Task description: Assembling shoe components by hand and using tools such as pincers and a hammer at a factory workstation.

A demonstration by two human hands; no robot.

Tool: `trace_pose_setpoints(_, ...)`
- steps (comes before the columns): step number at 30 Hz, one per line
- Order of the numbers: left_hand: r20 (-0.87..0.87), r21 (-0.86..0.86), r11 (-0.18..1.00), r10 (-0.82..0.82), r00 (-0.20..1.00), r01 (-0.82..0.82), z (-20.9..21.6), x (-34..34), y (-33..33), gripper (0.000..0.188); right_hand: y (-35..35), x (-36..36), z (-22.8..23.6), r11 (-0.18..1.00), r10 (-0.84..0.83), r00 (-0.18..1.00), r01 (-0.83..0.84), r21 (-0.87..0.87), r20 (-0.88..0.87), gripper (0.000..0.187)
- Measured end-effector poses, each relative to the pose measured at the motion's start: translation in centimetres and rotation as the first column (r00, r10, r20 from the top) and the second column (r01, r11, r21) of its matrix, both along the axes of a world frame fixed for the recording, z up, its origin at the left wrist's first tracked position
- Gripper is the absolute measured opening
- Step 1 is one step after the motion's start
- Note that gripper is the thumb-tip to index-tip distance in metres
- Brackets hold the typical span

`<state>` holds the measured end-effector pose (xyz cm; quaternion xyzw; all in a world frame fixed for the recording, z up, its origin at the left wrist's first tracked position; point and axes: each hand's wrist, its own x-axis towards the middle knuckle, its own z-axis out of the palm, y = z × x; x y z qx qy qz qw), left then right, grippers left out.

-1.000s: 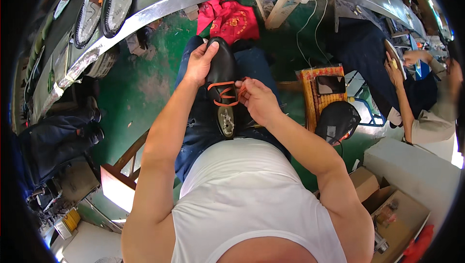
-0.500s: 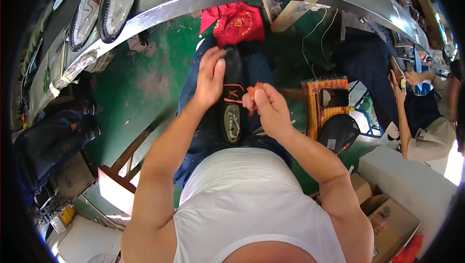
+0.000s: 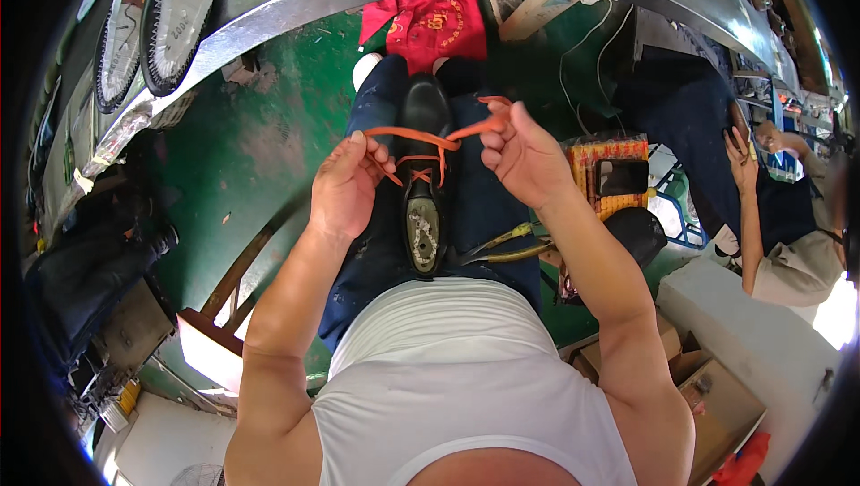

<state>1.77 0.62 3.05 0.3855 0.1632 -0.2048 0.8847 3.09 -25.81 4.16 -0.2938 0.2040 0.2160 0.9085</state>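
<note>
A black shoe (image 3: 425, 108) lies along my lap between my thighs, toe pointing away. A worn grey-green shoe last (image 3: 421, 226) fills its heel opening. Flat orange lace (image 3: 408, 134) crosses over the throat of the shoe, with its two lengths meeting above the instep. My left hand (image 3: 345, 183) pinches one length at the shoe's left side, a loose tail hanging below the fingers. On the right, my right hand (image 3: 528, 150) is closed on the other length, its end sticking out by the thumb. Pincers with yellowish handles (image 3: 506, 244) rest on my right thigh.
A metal-edged bench (image 3: 340, 7) curves across the far side, with two shoe soles (image 3: 175, 29) at its left. Red cloth (image 3: 439, 29) lies beyond my knees. To the right are a bamboo seat (image 3: 600, 154) with a phone (image 3: 622, 177), a black cap (image 3: 632, 231) and a co-worker's arm (image 3: 751, 217).
My left hand has left the shoe's toe and moved nearer, now pinching a lace length. My right hand has risen and shifted right, with lace stretched between both hands. The pincers have come into view.
</note>
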Motion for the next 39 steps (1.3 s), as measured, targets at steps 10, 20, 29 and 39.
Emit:
trace_pose_setpoints(10, -0.019, -0.018, 1.0, -0.014, 1.0, 0.013, 1.6, 2.1, -0.4, 0.017, 3.4, -1.1, -1.1, 0.579, 0.529, 0.848, -0.39, -0.716, -0.034, 0.026)
trace_pose_setpoints(20, 0.388, 0.68, 0.657, -0.7, 0.6, 0.326, 4.0, 3.3, -2.6, 0.017, 4.3, 2.0, 5.8, 0.312, 0.824, 0.389, 0.294, -0.903, 0.412, 0.021)
trace_pose_setpoints(29, 0.568, 0.816, 0.525, -0.805, 0.169, -0.24, 2.9, 5.2, -1.7, 0.017, 2.6, 1.3, 2.7, 0.688, 0.496, 0.868, -0.388, -0.613, 0.007, 0.022)
trace_pose_setpoints(39, -0.16, 0.542, 0.759, -0.328, 0.931, 0.361, 0.0, 2.2, 4.4, 0.018, 0.6, 2.7, 1.6, 0.397, 0.744, 0.655, -0.277, -0.875, 0.13, 0.02)
